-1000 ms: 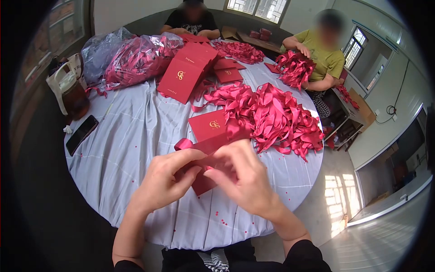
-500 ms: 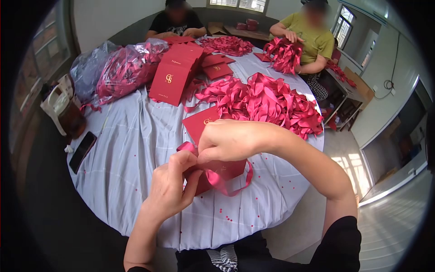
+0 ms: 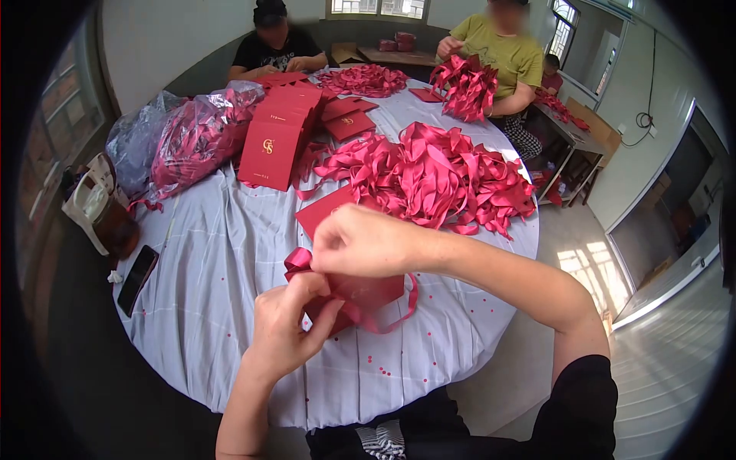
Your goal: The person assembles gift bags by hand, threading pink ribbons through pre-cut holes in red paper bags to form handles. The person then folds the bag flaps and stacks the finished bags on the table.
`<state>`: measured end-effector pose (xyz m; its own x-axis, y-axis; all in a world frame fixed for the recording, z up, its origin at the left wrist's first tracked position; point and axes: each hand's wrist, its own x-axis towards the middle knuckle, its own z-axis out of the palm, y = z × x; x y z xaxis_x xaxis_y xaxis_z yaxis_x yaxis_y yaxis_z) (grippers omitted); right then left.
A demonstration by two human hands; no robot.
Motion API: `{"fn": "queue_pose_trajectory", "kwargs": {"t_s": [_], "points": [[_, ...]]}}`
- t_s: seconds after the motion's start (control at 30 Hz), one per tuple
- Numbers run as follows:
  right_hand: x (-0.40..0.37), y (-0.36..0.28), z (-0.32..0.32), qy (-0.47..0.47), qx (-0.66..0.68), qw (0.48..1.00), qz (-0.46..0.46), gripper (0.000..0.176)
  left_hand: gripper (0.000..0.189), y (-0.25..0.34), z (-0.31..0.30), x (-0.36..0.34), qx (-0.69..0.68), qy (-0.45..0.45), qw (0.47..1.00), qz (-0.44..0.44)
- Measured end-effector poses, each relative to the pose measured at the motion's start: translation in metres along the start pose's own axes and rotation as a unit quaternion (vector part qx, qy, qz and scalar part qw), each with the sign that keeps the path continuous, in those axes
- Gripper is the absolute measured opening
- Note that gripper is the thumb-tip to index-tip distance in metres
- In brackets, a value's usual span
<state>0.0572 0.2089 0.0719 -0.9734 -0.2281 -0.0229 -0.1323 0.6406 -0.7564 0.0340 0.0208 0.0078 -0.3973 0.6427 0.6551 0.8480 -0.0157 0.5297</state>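
Observation:
A red paper gift bag (image 3: 376, 290) with faint gold print is in front of me, partly hidden behind my hands. My left hand (image 3: 285, 326) pinches its near left edge between thumb and fingers. Above it, my right hand (image 3: 356, 241) is closed with fingertips together at a pink-red satin ribbon (image 3: 297, 261). A loop of that ribbon sticks up left of the right fingertips, and another length hangs across the bag's front and round its right side. The exact spot where the right fingertips grip is hidden. Just beyond lies another flat red bag (image 3: 318, 211).
A heap of ribbons (image 3: 437, 176) lies beyond my hands. Stacked red bags (image 3: 276, 142) and a plastic sack (image 3: 203, 138) stand back left. A phone (image 3: 139, 280) and a brown container (image 3: 115, 222) sit at the left edge. People (image 3: 506, 54) work across the table (image 3: 207, 307).
My right hand has lifted slightly away from the left fingers, and the ribbon loop beside it stands out more. The whole view has shifted a little; one person across has raised a hand.

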Motion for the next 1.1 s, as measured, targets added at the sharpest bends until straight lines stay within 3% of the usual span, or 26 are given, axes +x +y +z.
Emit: {"fn": "queue_pose_trajectory", "kwargs": {"t_s": [0.3, 0.47, 0.67, 0.87, 1.0, 1.1], "points": [[0.029, -0.015, -0.007, 0.135, 0.061, 0.985, -0.092, 0.021, 0.025, 0.005, 0.007, 0.001, 0.029, -0.005, 0.999, 0.032], [0.049, -0.018, -0.004, 0.129, 0.067, 0.982, -0.12, 0.02, 0.026, 0.004, 0.007, 0.0, 0.029, 0.011, 0.999, 0.035], [0.057, -0.024, -0.001, 0.13, 0.088, 0.984, -0.086, 0.019, 0.026, 0.007, 0.009, 0.0, 0.04, 0.006, 0.998, 0.054], [0.062, -0.011, 0.004, 0.204, 0.061, 0.962, -0.17, 0.025, 0.025, 0.006, 0.009, -0.001, 0.05, 0.005, 0.998, 0.042], [0.011, -0.022, 0.002, 0.319, -0.034, 0.924, -0.21, 0.02, 0.025, 0.004, 0.008, 0.0, 0.046, 0.019, 0.998, 0.031], [-0.043, -0.021, 0.013, 0.347, -0.051, 0.923, -0.161, 0.011, 0.024, 0.002, 0.006, 0.001, 0.04, 0.035, 0.998, 0.016]]}}
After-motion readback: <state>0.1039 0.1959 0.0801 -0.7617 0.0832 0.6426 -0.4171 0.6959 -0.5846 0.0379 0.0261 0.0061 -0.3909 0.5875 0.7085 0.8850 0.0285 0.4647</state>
